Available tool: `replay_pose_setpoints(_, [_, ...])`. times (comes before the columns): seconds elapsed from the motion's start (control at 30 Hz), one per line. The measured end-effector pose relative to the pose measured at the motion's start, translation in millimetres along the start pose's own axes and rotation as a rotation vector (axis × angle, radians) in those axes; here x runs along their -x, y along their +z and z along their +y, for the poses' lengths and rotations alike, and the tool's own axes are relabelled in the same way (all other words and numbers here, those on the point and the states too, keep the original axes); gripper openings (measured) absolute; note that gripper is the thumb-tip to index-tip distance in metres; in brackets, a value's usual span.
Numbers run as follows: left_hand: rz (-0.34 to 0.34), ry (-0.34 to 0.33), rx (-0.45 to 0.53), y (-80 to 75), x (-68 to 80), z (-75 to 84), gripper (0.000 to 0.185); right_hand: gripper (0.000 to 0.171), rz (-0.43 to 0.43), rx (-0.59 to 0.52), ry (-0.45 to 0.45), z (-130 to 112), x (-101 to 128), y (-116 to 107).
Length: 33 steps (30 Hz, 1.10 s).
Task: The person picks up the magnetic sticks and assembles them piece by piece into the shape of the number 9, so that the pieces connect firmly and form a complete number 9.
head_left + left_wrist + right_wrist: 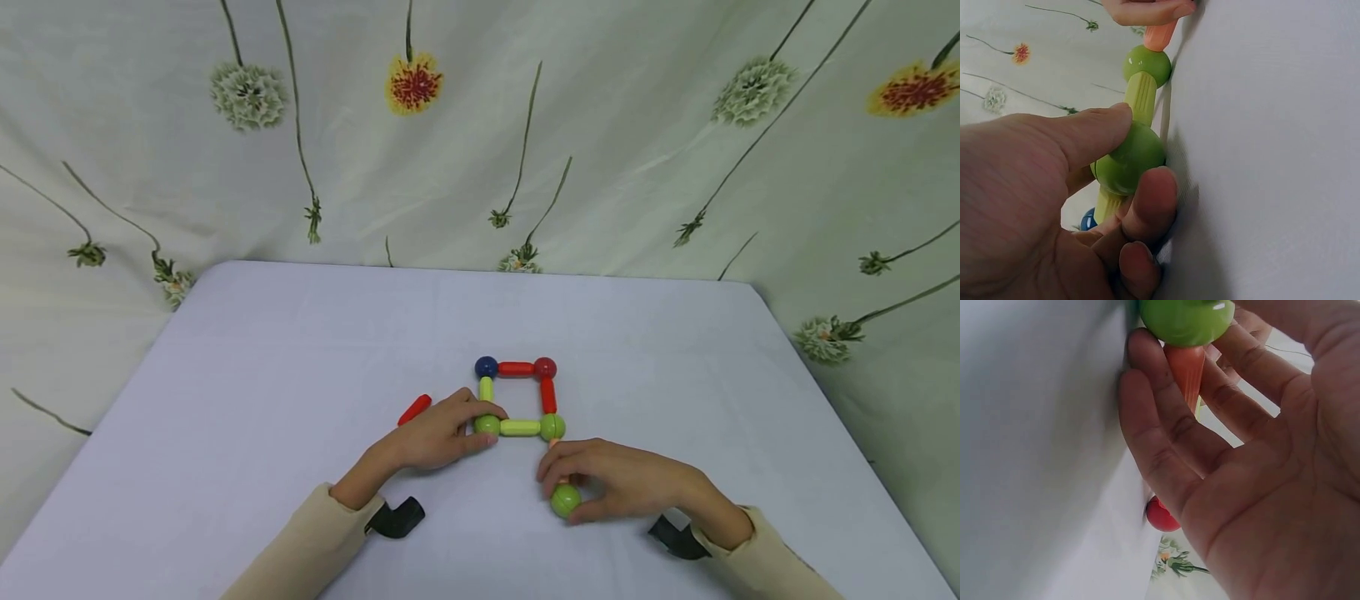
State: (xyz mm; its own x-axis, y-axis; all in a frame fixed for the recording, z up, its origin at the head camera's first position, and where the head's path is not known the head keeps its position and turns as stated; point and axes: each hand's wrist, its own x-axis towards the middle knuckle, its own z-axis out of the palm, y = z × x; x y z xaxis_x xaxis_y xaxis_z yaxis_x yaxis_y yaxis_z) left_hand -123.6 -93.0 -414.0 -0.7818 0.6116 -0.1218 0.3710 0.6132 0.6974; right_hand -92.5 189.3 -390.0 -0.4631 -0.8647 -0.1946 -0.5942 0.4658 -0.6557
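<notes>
On the white cloth lies a square of toy rods and balls, with a blue ball (487,367) and a red ball (545,367) at its far corners. My left hand (447,429) pinches the green ball (1130,159) at the near left corner between thumb and fingers. From the near right green ball (552,427), an orange rod (1186,370) extends towards me to another green ball (566,501). My right hand (618,479) grips this end ball, its fingers curled beside the rod and partly hiding it.
A loose red rod (415,409) lies just left of my left hand. Red rods (517,369) form the far and right sides of the square; yellow-green rods (520,427) form the near and left sides. Behind the table (300,333) hangs a flowered cloth (465,167).
</notes>
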Motion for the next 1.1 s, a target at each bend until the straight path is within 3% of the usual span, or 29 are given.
replay_pose_setpoints(0.23, [0.013, -0.017, -0.001, 1.7, -1.3, -0.9, 0.034, 0.032, 0.03, -0.052, -0.013, 2, 5, -9])
replay_pose_setpoints(0.43, [0.007, -0.011, 0.023, -2.0, -0.6, 1.5, 0.039, 0.051, 0.271, -0.14, 0.057, 21, 6, -23])
replay_pose_setpoints(0.53, [0.007, -0.019, 0.033, -4.9, 0.9, 3.3, 0.042, 0.063, 0.333, -0.136, 0.139, 31, 2, -24])
replay_pose_setpoints(0.7, [0.025, -0.044, 0.043, -9.2, 4.1, 4.8, 0.044, 0.073, 0.322, -0.186, 0.212, 38, -7, -25])
replay_pose_setpoints(0.87, [0.047, -0.048, 0.035, -15.0, 7.2, 4.3, 0.045, 0.07, 0.303, -0.2, 0.219, 39, -15, -28])
replay_pose_setpoints(1.1, [0.107, -0.02, 0.022, -39.1, 21.8, 9.9, 0.045, 0.068, 0.319, -0.172, 0.231, 43, -20, -27])
